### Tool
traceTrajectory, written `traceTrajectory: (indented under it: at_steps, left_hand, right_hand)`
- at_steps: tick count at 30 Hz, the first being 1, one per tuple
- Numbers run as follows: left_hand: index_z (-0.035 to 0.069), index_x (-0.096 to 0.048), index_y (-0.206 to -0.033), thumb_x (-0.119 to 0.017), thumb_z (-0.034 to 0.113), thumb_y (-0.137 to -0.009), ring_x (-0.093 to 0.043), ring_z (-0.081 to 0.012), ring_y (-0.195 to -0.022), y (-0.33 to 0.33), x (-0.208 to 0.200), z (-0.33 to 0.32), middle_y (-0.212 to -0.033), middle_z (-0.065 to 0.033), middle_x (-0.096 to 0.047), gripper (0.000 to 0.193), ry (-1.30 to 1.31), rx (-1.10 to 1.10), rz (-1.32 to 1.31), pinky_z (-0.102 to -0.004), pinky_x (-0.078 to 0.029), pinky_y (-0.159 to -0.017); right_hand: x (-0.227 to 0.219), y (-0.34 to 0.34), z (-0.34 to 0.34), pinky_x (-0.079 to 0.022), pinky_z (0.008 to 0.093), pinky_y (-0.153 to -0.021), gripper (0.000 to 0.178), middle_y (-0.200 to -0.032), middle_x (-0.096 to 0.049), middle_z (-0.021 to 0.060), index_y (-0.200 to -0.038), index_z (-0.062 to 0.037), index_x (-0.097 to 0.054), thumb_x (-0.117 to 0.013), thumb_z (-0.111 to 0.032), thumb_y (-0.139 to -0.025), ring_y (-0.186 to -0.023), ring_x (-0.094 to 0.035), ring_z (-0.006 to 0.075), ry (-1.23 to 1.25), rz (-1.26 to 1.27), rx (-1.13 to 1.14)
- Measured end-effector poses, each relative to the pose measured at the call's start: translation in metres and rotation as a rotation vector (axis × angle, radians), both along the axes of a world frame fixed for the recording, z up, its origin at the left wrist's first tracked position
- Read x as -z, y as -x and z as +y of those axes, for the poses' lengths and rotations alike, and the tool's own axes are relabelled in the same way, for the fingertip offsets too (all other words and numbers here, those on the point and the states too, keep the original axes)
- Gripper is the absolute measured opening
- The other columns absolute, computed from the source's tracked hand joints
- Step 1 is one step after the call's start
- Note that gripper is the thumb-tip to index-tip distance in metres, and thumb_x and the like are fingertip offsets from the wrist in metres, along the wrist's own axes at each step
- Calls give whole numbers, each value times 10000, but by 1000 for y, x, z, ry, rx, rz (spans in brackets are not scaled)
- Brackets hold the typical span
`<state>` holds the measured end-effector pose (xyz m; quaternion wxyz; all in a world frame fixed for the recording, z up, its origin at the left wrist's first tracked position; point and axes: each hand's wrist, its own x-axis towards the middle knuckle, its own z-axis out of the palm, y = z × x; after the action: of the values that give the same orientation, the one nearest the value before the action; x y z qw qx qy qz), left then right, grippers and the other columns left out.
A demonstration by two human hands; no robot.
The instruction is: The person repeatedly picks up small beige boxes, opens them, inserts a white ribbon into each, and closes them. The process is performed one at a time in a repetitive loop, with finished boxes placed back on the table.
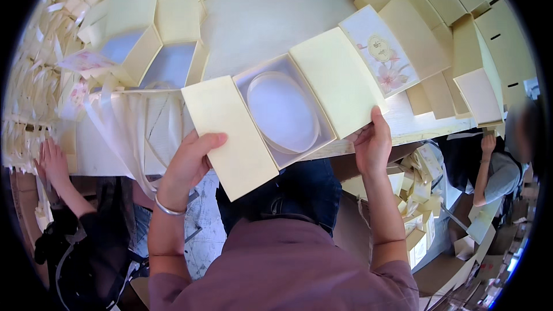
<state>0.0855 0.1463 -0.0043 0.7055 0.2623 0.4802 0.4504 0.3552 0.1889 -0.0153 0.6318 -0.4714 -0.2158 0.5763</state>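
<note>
I hold an opened cream gift box (pixel 331 75) flat over the table's near edge. Its middle tray has a white lining with an oval recess (pixel 282 110). My left hand (pixel 187 164) grips the left flap (pixel 230 135) at its near edge. My right hand (pixel 373 141) pinches the right flap from below. The far right panel (pixel 383 52) bears a pink flower print.
Piles of cream boxes (pixel 167 34) and flat panels (pixel 461 34) crowd the wooden table (pixel 259 11). White ribbons (pixel 124 132) hang over the near edge. Another person's hand (pixel 55 164) rests at the left; a second person (pixel 495 167) sits at the right. Cartons (pixel 417 196) lie on the floor.
</note>
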Motion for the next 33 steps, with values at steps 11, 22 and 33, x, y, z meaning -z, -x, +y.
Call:
traceTrajectory:
  at_steps: [11,22,33]
  left_hand:
    - [-42,-515,-1053,-508,329,-857,-520,-102,-879,-20,-21,21,-944,-65,-570,419,-247,72,343,-239,-411,-753]
    - [12,-461,-1146,-627,235,-746,-518,-274,-977,-17,-51,30,-1107,-158,-515,487,-1195,-368,1156,-331,-418,-792]
    - [-33,-556,-873,-516,31,-773,-523,-153,-582,-55,-99,3,-723,-70,-580,126,-883,293,552,-255,-413,-540]
  right_hand:
    - [-63,38,-10,-442,352,-609,67,-706,-514,123,-702,-7,-538,-588,-40,-672,-709,-535,281,-915,-1694,-827]
    - [-81,39,35,-437,245,-569,219,-664,-560,50,-745,8,-539,-557,-190,-836,-593,-545,130,-350,-676,-964]
    - [-128,-18,-3,-259,173,-345,189,-546,-498,17,-861,49,-556,-561,-132,-807,-369,-405,45,-379,-104,-850]
